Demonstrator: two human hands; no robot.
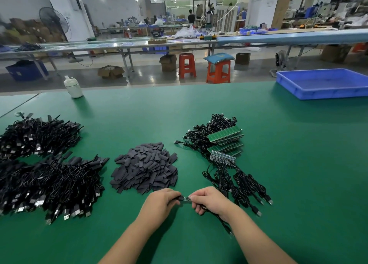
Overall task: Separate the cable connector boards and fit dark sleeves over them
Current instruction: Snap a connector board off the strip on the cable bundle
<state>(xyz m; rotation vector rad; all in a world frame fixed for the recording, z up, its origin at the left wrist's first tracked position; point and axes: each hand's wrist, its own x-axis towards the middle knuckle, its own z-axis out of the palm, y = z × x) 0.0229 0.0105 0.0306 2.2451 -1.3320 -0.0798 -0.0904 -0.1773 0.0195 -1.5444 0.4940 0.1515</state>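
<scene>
My left hand point(161, 203) pinches a dark sleeve point(179, 198) just above the green table. My right hand point(209, 200) pinches a small connector board point(187, 199) whose end sits at the sleeve's mouth; its black cable point(223, 223) trails under my right wrist. A heap of loose dark sleeves point(145, 167) lies just beyond my hands. To the right, joined green connector boards point(226, 142) with their black cables point(245, 184) are stacked and fanned out.
Two big heaps of black cables fitted with sleeves point(47, 180) fill the left of the green table point(298, 184). A white bottle point(73, 87) stands at the far left edge, a blue tray point(324, 85) at the far right. Workbenches and stools stand beyond.
</scene>
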